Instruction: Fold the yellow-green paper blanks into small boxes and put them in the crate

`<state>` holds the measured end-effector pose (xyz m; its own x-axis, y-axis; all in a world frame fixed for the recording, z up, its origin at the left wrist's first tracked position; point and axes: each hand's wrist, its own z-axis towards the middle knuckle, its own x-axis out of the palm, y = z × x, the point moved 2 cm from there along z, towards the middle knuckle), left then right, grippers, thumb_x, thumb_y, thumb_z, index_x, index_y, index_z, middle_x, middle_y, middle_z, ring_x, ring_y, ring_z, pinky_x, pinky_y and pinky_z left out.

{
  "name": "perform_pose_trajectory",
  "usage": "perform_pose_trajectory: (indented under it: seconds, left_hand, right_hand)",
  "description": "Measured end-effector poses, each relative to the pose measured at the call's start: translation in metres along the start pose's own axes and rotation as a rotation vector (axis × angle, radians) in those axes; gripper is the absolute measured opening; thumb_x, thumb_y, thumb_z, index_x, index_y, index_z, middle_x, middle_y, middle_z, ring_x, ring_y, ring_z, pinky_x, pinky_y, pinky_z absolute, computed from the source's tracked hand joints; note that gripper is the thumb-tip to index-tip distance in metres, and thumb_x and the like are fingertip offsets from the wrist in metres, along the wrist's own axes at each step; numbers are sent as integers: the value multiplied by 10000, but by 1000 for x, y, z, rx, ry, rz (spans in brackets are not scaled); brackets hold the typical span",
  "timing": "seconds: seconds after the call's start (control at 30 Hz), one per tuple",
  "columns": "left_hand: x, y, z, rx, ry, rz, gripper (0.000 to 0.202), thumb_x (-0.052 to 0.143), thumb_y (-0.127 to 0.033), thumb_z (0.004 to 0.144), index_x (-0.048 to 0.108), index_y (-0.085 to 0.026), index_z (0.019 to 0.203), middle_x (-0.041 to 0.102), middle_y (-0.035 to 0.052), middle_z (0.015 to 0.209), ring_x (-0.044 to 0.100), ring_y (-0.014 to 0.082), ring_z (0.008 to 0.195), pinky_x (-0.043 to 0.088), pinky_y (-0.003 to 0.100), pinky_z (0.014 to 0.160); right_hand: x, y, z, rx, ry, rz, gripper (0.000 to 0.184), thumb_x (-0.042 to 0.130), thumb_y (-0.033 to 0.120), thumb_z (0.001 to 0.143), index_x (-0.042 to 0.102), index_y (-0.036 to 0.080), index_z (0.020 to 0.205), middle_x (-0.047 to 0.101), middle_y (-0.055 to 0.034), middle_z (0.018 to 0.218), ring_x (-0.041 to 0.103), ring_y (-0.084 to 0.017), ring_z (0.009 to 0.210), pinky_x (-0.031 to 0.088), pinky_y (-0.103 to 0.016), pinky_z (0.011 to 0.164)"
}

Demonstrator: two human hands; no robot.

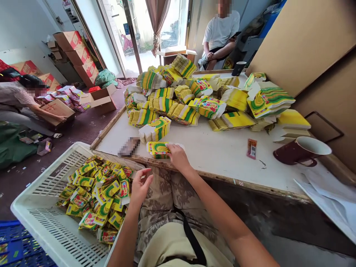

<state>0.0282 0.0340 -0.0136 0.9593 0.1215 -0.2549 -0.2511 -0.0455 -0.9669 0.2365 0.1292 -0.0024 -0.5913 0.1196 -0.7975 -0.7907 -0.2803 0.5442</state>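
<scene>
My right hand (179,158) has its fingers and thumb on a flattened yellow-and-green printed carton (156,149) at the table's front edge. A white end flap shows beyond the fingers. My left hand (141,184) hovers beside the basket's right rim, its fingers loosely curled and apart, holding nothing. Left of my knees stands a white plastic basket (41,193) with many small filled yellow cartons (107,196) inside. Just behind the carton under my right hand, a short row of yellow cartons (158,128) rests on the table.
Bundled flat cartons (167,100) are heaped across the table (222,148). A maroon mug (294,151), a small red packet (251,149) and a dark cup (238,68) stand or lie right. A seated person (222,29) is behind; another person (19,96) handles a box at left.
</scene>
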Motion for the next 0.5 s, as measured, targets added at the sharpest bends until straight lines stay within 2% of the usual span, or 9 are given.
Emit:
perform_pose_trajectory:
  seconds: [0.07,0.13,0.23,0.3,0.4,0.43,0.5]
  left_hand:
    - [17,-4,1,-21,84,-90,384,748,-461,744,713,-186,1009,707,85,1003,655,219,956,524,327,840]
    - [29,-4,3,-72,106,-209,388,773,-457,736,707,-186,1005,716,83,998,662,208,947,523,315,835]
    - [41,-3,6,-127,9,-513,480,827,-469,685,669,-209,1056,709,75,1049,676,203,956,538,308,808]
    - [46,-8,7,-100,-69,-745,534,843,-494,656,652,-224,1076,698,74,1088,677,212,993,546,326,841]
    - [49,-23,8,-64,-131,-961,504,811,-557,668,665,-214,1007,698,60,996,675,206,966,545,335,875]
    - [49,-27,8,-58,-165,-987,479,792,-574,683,664,-210,966,688,42,926,672,188,909,545,320,851]
    - [45,-32,7,-28,-276,-958,445,744,-605,718,639,-206,886,636,0,798,639,146,782,536,275,774]
  right_hand:
    - [-3,3,3,16,-11,0,396,602,67,838,583,136,1228,664,-170,1171,574,-311,1086,447,-433,951]
    - [-9,8,3,35,-42,8,432,612,52,813,557,127,1235,641,-186,1184,563,-322,1095,443,-457,955]
    - [-17,22,-14,19,-60,72,501,613,45,800,484,147,1273,630,-144,1139,575,-283,1041,468,-428,922]
    - [-16,36,-35,-41,30,299,540,627,47,786,445,190,1274,629,-66,1008,597,-226,913,500,-359,828]
    - [-6,58,-67,-55,235,843,555,654,82,774,418,235,1252,572,25,854,584,-160,746,502,-292,700]
    - [-2,64,-76,-33,253,962,549,677,111,772,425,241,1242,566,30,858,579,-149,748,503,-287,703]
    - [4,72,-87,11,213,1048,537,745,174,748,474,242,1207,581,13,935,570,-146,817,502,-300,769]
